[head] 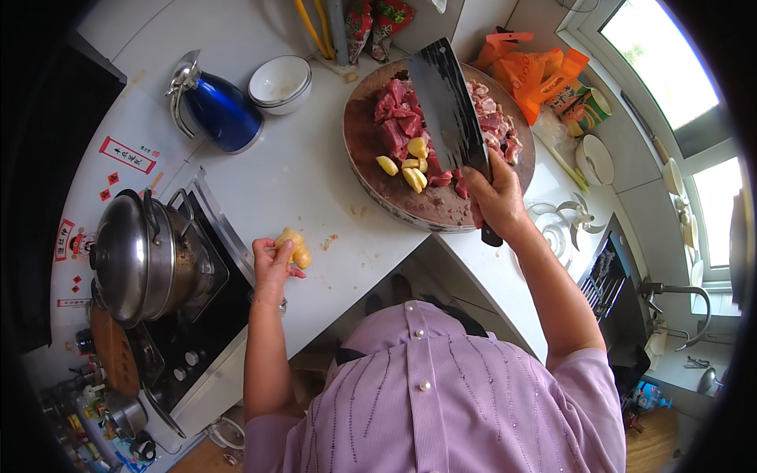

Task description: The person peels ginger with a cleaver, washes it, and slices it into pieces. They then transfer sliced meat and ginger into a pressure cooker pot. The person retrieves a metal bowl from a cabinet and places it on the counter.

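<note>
My left hand [274, 265] grips a knob of ginger [293, 248] just above the white countertop [331, 260], left of the board. In my right hand [498, 192] is the handle of a Chinese cleaver [443, 112]. Its broad, wet-streaked blade hangs over a round wooden chopping board [384, 195] and hides part of the meat there. Chunks of raw red meat [396, 109] lie left of the blade, with paler, fattier raw pieces [494, 112] on the right. Several yellow pieces, apparently cut ginger [416, 179], rest at the near side of the red meat.
A blue vacuum jug [222, 112] and stacked white bowls [280, 86] stand behind my left hand. On the left, a lidded steel pot [142, 257] sits on the gas hob [219, 331]. Orange bags [529, 71] crowd the board's far right; a sink [621, 313] lies further right.
</note>
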Tool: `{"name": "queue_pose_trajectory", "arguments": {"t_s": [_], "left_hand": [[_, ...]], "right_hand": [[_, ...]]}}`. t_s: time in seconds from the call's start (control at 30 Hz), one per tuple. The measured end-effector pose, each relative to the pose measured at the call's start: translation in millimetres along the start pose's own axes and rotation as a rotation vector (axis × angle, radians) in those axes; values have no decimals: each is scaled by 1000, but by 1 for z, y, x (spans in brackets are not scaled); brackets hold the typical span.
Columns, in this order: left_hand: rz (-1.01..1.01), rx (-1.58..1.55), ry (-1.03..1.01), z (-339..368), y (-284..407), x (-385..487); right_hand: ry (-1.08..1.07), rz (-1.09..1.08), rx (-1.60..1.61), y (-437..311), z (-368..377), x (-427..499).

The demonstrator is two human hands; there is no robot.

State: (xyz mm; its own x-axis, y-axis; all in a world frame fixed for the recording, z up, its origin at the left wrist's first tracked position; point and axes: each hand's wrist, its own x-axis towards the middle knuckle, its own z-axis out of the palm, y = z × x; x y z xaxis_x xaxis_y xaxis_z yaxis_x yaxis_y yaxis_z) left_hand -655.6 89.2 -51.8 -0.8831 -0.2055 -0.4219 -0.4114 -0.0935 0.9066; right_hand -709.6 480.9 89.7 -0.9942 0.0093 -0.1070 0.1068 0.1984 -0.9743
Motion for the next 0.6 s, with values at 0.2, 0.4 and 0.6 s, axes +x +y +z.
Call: {"name": "queue_pose_trajectory", "arguments": {"t_s": [0.2, 0.4, 0.6], "left_hand": [[-16, 112, 67, -11, -5, 3], [57, -76, -79, -8, 14, -4], [108, -209, -337, 96, 58, -17]], "right_hand": [[-46, 73, 30, -3, -8, -21], [-32, 116, 65, 0, -7, -28], [-103, 162, -49, -12, 0, -32]]}}
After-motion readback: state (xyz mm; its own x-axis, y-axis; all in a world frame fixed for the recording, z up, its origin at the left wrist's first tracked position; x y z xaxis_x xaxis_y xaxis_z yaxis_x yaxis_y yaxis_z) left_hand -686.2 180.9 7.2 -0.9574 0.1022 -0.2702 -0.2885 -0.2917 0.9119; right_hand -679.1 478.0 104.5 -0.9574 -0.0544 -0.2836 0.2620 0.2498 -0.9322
